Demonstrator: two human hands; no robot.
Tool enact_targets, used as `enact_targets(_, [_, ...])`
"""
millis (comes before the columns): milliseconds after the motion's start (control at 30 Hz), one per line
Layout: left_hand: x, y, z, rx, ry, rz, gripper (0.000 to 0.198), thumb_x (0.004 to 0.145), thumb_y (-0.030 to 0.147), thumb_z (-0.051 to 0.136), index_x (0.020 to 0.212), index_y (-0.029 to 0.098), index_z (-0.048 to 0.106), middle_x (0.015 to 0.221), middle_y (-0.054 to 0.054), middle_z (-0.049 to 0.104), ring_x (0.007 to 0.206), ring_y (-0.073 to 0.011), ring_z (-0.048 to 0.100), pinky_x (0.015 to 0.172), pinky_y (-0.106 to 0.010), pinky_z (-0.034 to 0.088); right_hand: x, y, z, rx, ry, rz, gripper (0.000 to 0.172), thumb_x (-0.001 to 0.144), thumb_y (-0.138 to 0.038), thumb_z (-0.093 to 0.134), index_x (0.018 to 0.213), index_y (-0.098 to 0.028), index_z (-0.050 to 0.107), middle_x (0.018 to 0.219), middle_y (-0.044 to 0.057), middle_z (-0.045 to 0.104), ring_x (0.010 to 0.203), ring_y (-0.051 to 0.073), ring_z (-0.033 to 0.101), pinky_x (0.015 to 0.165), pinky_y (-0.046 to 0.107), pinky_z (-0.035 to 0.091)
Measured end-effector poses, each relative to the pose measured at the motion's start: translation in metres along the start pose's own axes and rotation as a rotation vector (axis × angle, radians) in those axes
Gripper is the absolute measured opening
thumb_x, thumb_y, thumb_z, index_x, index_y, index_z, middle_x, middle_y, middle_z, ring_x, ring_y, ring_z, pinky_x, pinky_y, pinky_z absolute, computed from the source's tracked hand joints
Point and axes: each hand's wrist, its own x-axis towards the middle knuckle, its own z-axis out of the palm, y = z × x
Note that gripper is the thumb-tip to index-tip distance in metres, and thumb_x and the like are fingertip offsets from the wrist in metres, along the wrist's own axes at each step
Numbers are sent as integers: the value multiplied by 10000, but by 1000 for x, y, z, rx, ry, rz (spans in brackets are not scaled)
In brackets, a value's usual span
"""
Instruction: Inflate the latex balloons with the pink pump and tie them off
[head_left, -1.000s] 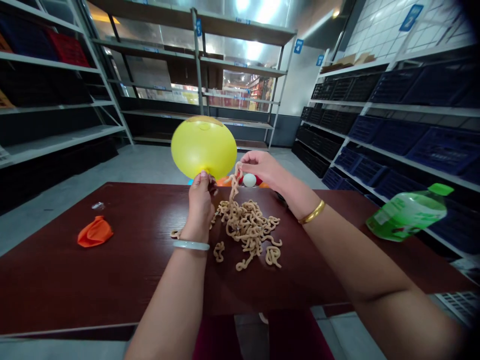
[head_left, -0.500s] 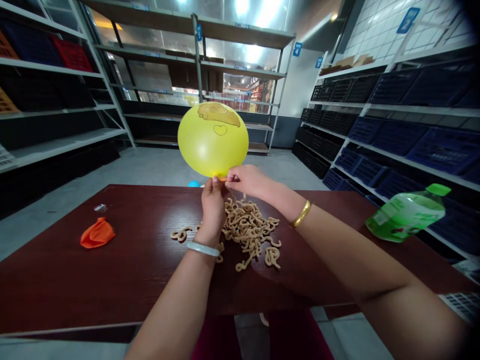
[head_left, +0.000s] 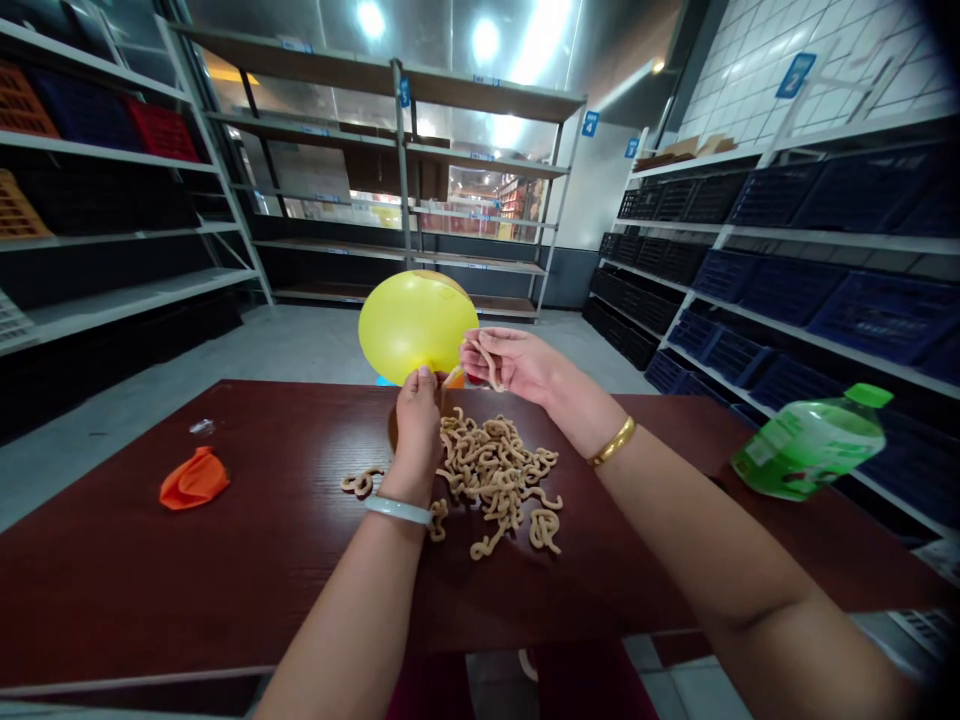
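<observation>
Yellow and glossy, the one inflated balloon (head_left: 416,320) floats just above the far edge of the dark red-brown wooden table (head_left: 150,580), with a brownish print along its top edge that is too foreshortened to read. The left hand (head_left: 418,430) rises from the table and pinches the balloon's neck between thumb and fingertips. The right hand (head_left: 510,362), just beside the neck, is palm-up with its fingers curled around a strand of tan twisted cord (head_left: 495,470). Most of the cord lies in a single loose tangle on the table below both hands, and one short curl (head_left: 360,482) lies apart to the tangle's left. A pale bangle (head_left: 397,510) circles the left wrist and a gold bangle (head_left: 613,442) the right, two in all. One flat orange balloon (head_left: 193,478) lies well to the left on the table. One green plastic bottle (head_left: 814,440) with a green cap lies tilted at the right edge; its label cannot be read. Of the writing about, a blue sign (head_left: 795,75) on the white tiled wall reads "2" and another blue sign (head_left: 589,123) by the far shelves reads "4"; the small blue tags on the shelf posts are too small to read.
</observation>
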Motion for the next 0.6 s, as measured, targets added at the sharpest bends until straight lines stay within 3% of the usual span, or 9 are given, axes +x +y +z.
enact_targets(133, [5,-2,-4,38,9,63,321,946,415,560,752,164,610,721,-12,617,603,-108,504,604,-226,401,-6,5,-4,-64,20,-42,347,753,-215,774,1089,-209,689,1127,76,727,1014,197,681,858,325,557])
enact_targets(233, [4,-2,-4,36,-11,61,341,939,443,567,737,170,603,707,-6,608,588,-112,494,594,-231,394,-4,5,3,-397,71,-67,156,798,-242,722,944,-187,708,939,62,738,899,189,688,838,341,540])
enact_targets(333, [3,-1,-4,-7,-38,35,335,928,471,577,779,176,628,708,-3,613,612,-123,528,622,-237,422,2,2,13,-942,114,-183,13,804,-182,693,793,-188,689,874,40,708,889,171,644,848,314,487])
enact_targets(433, [4,1,-6,11,-56,22,328,904,483,610,787,178,636,726,-10,633,624,-130,548,611,-238,430,6,-3,19,-1240,25,-268,79,837,-119,635,826,-190,668,934,29,700,872,140,610,813,270,448])
enact_targets(600, [4,5,-6,-74,-106,-53,365,861,507,656,716,190,552,637,16,585,522,-107,511,521,-222,405,8,-12,23,-1413,-141,-112,150,907,-138,535,890,-199,671,820,11,696,697,122,572,639,263,374])
